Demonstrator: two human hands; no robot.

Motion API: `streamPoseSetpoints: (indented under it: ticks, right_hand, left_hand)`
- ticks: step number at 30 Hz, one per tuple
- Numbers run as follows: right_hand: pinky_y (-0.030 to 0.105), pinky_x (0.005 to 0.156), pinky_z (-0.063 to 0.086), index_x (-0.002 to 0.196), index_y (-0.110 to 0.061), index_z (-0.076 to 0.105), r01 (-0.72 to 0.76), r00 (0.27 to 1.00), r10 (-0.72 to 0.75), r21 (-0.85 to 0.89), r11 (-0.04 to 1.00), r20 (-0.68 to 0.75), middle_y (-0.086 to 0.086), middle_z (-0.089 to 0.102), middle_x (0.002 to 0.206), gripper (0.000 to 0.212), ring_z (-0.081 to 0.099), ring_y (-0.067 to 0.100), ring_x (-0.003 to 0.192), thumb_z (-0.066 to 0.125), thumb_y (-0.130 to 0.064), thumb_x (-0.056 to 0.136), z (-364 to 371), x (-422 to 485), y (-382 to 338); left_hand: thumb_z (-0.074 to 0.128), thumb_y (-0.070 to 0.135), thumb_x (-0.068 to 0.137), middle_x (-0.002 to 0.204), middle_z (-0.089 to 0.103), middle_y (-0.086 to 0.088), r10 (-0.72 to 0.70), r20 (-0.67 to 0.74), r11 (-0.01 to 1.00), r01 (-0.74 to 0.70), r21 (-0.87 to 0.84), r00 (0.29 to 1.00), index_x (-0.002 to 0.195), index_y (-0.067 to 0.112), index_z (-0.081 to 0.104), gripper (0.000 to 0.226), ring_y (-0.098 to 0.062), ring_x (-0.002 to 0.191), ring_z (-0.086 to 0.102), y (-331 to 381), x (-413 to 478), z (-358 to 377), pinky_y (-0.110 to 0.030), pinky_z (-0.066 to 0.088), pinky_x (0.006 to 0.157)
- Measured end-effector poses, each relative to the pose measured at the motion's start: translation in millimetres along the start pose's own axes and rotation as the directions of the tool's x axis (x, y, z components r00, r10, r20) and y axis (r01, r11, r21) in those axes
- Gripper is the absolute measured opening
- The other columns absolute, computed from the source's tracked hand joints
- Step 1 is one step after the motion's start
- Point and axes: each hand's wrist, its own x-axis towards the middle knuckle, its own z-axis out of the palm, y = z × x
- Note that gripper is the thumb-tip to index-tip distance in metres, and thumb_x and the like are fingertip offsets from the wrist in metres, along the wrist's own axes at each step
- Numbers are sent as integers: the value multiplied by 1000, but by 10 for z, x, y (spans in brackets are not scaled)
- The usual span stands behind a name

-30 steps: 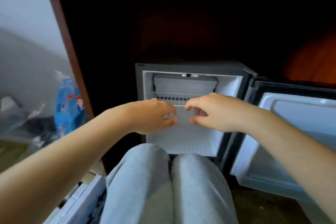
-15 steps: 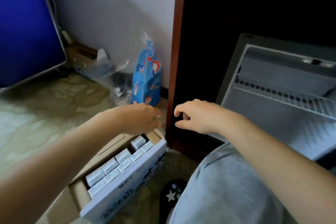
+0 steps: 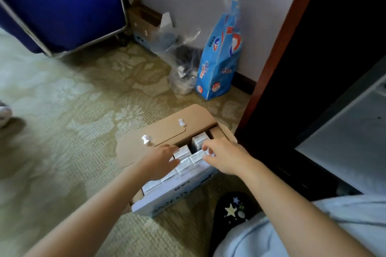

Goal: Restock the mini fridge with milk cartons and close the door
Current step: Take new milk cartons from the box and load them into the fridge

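Left hand (image 3: 159, 161), right hand (image 3: 226, 157) curled over milk cartons (image 3: 200, 140) in box (image 3: 177, 199); grip unclear

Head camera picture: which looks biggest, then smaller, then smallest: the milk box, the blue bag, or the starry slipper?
1. milk box
2. blue bag
3. starry slipper, but the trouser leg hides part of it, so this place is unsure.
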Motion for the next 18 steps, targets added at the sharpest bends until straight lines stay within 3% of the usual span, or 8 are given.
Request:
streamPoseSetpoints:
  ticks: [4, 11, 15, 18]
  right_hand:
    - [39, 89, 49, 117, -14, 57, -32, 996, 37, 67, 997, -75, 6, 58, 119, 28, 55, 24, 105, 52, -27, 92, 70, 221, 114]
    - [35, 89, 45, 123, -14, 51, 32, 976, -18, 58, 998, -218, 5, 50, 125, 32, 48, 24, 115, 55, -24, 92, 308, 543, 36]
    - [33, 85, 45, 121, -14, 47, -19, 976, 18, 0, 1000, -216, 6, 49, 126, 31, 47, 22, 116, 54, -24, 92, 414, 690, 58]
    - [33, 93, 42, 129, -12, 42, -49, 977, 44, -20, 999, -211, 8, 48, 130, 42, 43, 23, 120, 55, -27, 92, 506, 760, 108]
  left_hand:
    - [37, 40, 98, 140, 46, -6, -87, -85, 993, 79, -91, 993, 140, 16, 38, 49, -23, 123, 48, -29, 184, 297, -36, 44, 100]
    - [37, 35, 99, 134, 53, -3, -80, -237, 992, 99, 72, 968, 139, 17, 36, 44, -21, 125, 48, 20, 462, 559, -33, 38, 104]
    - [39, 37, 98, 118, 60, 4, -88, -352, 987, 130, 97, 932, 119, 19, 49, 29, -16, 114, 55, 26, 495, 639, -29, 37, 95]
    - [59, 38, 87, 88, 68, 4, -123, -392, 981, 171, 89, 912, 93, 18, 59, 21, -17, 84, 66, 24, 472, 668, -31, 43, 75]
